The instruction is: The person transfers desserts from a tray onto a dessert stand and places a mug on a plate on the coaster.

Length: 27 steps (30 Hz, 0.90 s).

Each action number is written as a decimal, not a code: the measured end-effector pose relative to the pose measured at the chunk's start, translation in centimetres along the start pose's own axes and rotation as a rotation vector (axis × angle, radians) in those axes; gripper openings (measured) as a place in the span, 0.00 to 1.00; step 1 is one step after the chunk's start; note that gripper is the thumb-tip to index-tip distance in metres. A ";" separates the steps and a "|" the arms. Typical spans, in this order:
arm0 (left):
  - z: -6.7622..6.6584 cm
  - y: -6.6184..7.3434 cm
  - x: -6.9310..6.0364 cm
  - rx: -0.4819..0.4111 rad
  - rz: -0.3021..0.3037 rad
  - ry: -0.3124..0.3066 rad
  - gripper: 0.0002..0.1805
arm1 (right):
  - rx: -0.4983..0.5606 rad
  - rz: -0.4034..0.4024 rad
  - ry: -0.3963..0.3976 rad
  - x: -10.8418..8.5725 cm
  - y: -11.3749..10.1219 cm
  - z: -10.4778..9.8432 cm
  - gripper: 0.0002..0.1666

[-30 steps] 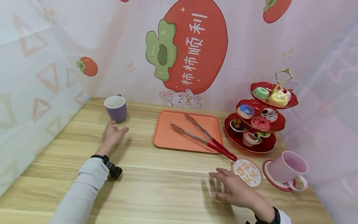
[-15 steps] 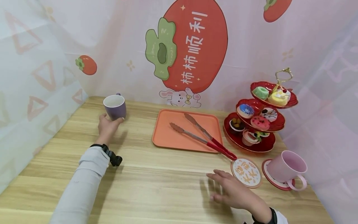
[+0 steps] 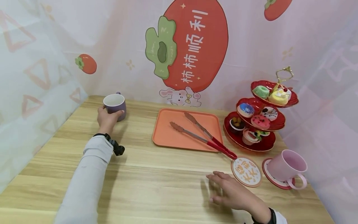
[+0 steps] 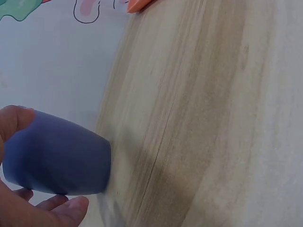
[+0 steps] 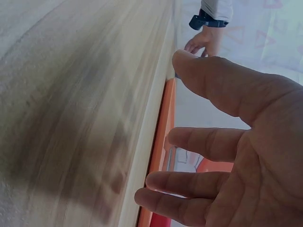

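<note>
At the far left of the table, my left hand [image 3: 107, 119] grips a purple mug [image 3: 121, 112] with a white inside, thumb on one side and fingers on the other. The mug stands upright, its handle turned to the back wall. In the left wrist view the thumb and fingertips flank the mug's wall [image 4: 61, 153]. My right hand [image 3: 233, 193] hovers over the front right of the table, fingers loosely spread and holding nothing. Just beyond it lies a round white coaster [image 3: 246, 171] with orange lettering.
Red-handled tongs [image 3: 208, 141] lie across an orange tray [image 3: 162, 137], handles past its edge. A three-tier red stand [image 3: 271, 144] holds several toy cakes at the right. A pink mug [image 3: 282, 169] sits on a red-rimmed coaster [image 3: 265, 169]. Printed cloth [image 3: 123, 37] walls the table.
My left hand has moved forward to the purple mug, and its thumb and fingers have closed around it. The right hand has hardly moved.
</note>
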State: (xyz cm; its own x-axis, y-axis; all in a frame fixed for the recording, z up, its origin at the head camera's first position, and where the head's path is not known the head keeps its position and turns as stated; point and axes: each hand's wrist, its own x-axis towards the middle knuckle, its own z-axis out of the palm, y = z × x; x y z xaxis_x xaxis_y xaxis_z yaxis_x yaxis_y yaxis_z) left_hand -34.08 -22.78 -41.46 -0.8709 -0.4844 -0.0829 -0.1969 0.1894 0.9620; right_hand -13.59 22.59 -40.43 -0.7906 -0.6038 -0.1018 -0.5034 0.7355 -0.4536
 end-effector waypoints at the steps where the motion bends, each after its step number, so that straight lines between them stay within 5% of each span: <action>1: 0.2 0.1 0.1 0.001 0.001 -0.001 0.52 | -0.004 -0.001 -0.002 0.0 0.0 0.0 0.37; 27: 0.8 -0.1 2.1 0.041 0.037 0.116 0.53 | 0.003 0.009 -0.022 -0.1 -0.1 0.8 0.39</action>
State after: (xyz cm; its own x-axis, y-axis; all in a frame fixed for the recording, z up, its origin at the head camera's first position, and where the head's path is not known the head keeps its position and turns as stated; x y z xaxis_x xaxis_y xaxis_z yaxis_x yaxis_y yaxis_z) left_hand -36.25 -23.11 -41.91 -0.8205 -0.5715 -0.0143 -0.1859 0.2430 0.9521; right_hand -13.20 22.35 -41.08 -0.7875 -0.6035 -0.1251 -0.4950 0.7403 -0.4548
